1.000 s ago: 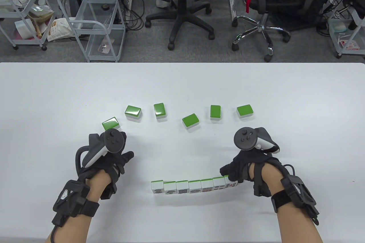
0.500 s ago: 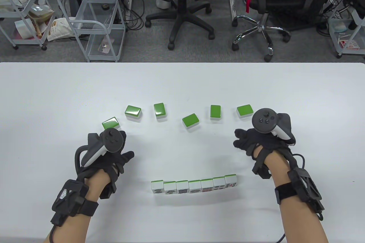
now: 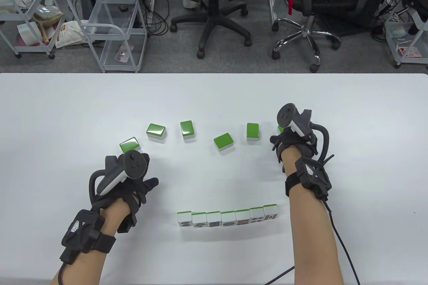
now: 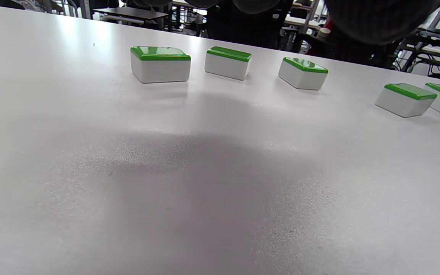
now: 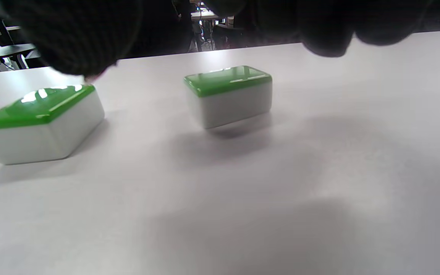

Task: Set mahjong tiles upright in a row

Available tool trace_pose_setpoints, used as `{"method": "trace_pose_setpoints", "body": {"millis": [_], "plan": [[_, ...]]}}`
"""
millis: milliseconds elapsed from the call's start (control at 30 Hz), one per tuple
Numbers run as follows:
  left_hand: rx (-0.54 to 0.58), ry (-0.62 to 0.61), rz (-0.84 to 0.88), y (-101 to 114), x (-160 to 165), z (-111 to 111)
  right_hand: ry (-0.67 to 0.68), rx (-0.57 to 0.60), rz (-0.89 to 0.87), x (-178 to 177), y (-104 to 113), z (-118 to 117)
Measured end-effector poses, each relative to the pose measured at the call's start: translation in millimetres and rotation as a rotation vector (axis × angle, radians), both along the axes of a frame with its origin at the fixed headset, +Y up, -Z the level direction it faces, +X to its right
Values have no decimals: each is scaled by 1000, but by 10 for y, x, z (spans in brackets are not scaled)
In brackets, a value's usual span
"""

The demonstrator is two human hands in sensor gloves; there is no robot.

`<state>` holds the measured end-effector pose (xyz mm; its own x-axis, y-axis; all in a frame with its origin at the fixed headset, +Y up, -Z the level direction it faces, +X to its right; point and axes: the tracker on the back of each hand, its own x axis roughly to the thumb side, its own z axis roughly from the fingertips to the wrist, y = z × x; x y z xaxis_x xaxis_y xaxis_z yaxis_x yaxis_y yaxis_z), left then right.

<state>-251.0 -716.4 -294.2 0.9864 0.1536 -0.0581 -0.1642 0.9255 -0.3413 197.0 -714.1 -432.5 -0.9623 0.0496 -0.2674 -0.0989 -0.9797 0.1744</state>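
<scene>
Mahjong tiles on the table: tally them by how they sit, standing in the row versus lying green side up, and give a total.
Standing tiles in the row: 7
Flat tiles, green back up: 6, the rightmost mostly hidden under the right hand
Total: 13

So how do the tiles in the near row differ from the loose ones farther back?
The near row has seven tiles upright, touching side by side, faces toward the person. The loose tiles lie flat, green backs up, apart and turned at different angles. The right hand covers the rightmost one. Both sets are white with green backs.
</scene>
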Motion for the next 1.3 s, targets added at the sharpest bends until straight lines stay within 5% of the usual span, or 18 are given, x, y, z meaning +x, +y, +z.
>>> {"method": "trace_pose_setpoints", "body": {"millis": [533, 667, 833, 1133, 1300], "plan": [[-25, -3, -32, -68, 18, -37, 80, -62, 248, -107, -316, -380], [-31, 2, -31, -69, 14, -33, 96, -77, 106, -53, -263, -318], [-38, -5, -35, -77, 30, -28, 228, -152, -143, 0, -125, -64], [-41, -21, -40, -86, 59, -22, 526, -427, -281, 17, -5, 643], [-41, -20, -39, -89, 58, -15, 580, -547, -297, 18, -12, 976]]}}
